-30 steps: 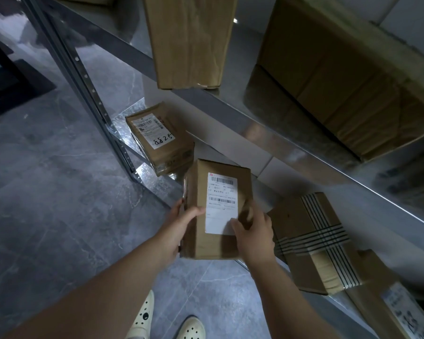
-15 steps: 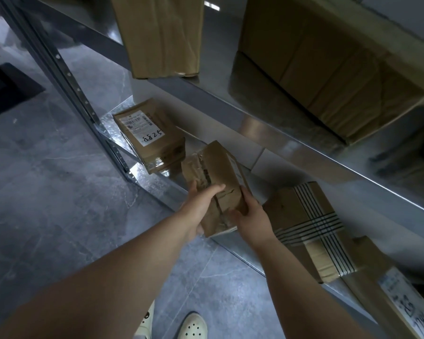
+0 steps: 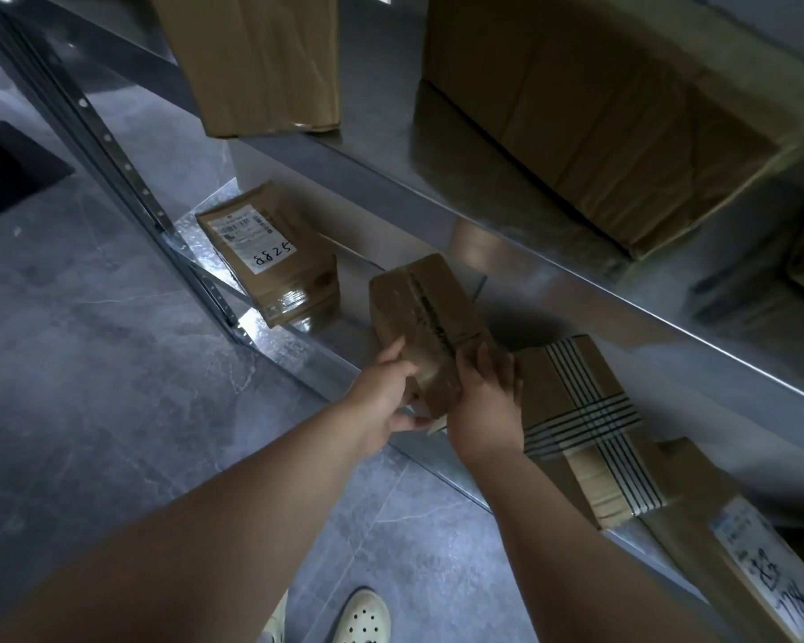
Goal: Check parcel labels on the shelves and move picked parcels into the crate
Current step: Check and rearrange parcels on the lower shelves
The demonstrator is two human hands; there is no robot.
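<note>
A small brown cardboard parcel (image 3: pixel 430 317) with dark tape along its top is gripped at its near end by both hands, over the front of the lower metal shelf (image 3: pixel 298 350). My left hand (image 3: pixel 388 392) grips its left side, my right hand (image 3: pixel 483 401) its right side. The parcel's white label faces down, with only a corner showing under my hands. No crate is in view.
A labelled parcel marked 8825 (image 3: pixel 270 257) lies at the shelf's left end. A box with black-striped tape (image 3: pixel 586 424) and another labelled parcel (image 3: pixel 753 559) lie to the right. Two larger boxes (image 3: pixel 599 99) (image 3: pixel 261 62) sit on the upper shelf. A perforated upright post (image 3: pixel 112 146) stands left; grey tiled floor below.
The held parcel has been turned over, from label facing me to taped side up, and moved forward and down toward the lower shelf between the other parcels.
</note>
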